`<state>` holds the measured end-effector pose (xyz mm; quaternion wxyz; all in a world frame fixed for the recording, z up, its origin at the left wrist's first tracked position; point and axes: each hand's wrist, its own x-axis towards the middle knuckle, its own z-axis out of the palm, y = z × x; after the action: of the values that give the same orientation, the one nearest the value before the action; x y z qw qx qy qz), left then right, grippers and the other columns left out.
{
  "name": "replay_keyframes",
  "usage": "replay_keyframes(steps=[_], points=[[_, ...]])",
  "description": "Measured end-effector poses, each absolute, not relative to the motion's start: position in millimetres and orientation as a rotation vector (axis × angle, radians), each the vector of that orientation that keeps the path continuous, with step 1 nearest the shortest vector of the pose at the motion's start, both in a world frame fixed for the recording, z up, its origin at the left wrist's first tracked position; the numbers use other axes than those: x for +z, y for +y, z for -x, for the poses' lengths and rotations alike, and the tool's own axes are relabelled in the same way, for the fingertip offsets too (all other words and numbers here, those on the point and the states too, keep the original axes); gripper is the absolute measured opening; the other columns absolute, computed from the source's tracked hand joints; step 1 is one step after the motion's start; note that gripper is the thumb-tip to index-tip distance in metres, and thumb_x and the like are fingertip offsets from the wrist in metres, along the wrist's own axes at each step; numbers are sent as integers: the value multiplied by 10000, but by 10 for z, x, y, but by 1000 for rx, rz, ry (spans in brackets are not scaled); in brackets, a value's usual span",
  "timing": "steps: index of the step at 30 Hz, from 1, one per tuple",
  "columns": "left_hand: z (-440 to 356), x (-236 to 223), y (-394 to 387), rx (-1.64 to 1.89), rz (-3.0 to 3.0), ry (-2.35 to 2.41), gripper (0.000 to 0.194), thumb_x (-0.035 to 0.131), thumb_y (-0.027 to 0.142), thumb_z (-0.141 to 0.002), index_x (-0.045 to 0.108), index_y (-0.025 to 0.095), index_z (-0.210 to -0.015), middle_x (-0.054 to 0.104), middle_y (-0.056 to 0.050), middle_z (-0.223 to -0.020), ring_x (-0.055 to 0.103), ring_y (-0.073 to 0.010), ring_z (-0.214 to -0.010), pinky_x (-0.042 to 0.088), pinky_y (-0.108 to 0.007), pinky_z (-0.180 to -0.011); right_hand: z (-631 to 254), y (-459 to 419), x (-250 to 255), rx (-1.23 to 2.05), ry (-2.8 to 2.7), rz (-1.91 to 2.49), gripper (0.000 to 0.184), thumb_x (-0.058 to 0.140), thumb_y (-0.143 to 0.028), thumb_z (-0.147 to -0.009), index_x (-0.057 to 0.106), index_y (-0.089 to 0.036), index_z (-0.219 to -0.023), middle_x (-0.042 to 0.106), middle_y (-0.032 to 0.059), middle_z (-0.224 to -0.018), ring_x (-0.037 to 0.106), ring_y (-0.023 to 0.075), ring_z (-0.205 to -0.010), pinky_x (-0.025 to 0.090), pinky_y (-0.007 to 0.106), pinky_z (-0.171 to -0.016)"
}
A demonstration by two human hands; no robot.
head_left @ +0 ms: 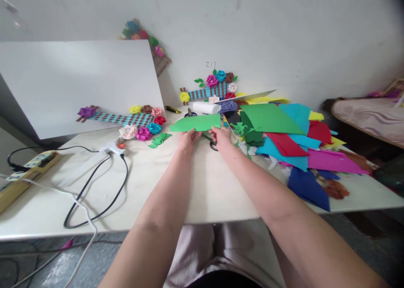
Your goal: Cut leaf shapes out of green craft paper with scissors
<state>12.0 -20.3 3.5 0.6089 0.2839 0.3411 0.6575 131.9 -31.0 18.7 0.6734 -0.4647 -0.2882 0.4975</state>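
So the green paper [195,122] is sitting just past the fingertips, stretching out on the far side of both hands, rounded at its left end and straighter at the right. The left hand [188,137] is pinching its near edge around the middle, and the right hand [221,135] is gripping that same edge over by the right end. So yeah, both hands are closing on it, with a bit of a gap between them.

Down in that gap, some black-handled scissors [213,145] are showing right by the right hand, though I can't tell if it's touching them. Behind the paper, a white roll [206,108] is lying next to some purple-blue yarn [227,107], and a yellow-and-black cutter [172,109] is resting off to the left.

Closer to the left hand, a little bunch of green leaves [160,140] is lying on the surface [217,191], near a blue-and-brown piece [123,119] edged with paper flowers. Farther left, a white glue gun [112,148] is trailing a black cord. On the right, a messy pile of colored sheets [274,119] is spreading out well past the right hand. At the back, a big white board [78,86] is standing on the left.
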Motion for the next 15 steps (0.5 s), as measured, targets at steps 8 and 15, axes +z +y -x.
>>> replay_keyframes(steps=[8, 15], points=[[-79, 4, -127, 1649, -570, 778, 89, 594, 37, -784, 574, 111, -739, 599, -8, -615, 611, -84, -551, 530, -191, -635, -1430, -264, 192, 746, -1328, 1390, 104, 578, -172, -788, 605, -168, -688, 620, -8, -534, 528, 95, -425, 410, 198, -441], [-29, -19, -80, 1705, -573, 839, 93, 600, 65, -792, 583, 142, -742, 625, -4, -658, 627, -90, -596, 545, -202, -689, -1575, -370, 396, -22, -2164, 1807, 243, 603, -169, -711, 755, -181, -900, 723, 146, -991, 658, 310, -955, 477, 357, -751]])
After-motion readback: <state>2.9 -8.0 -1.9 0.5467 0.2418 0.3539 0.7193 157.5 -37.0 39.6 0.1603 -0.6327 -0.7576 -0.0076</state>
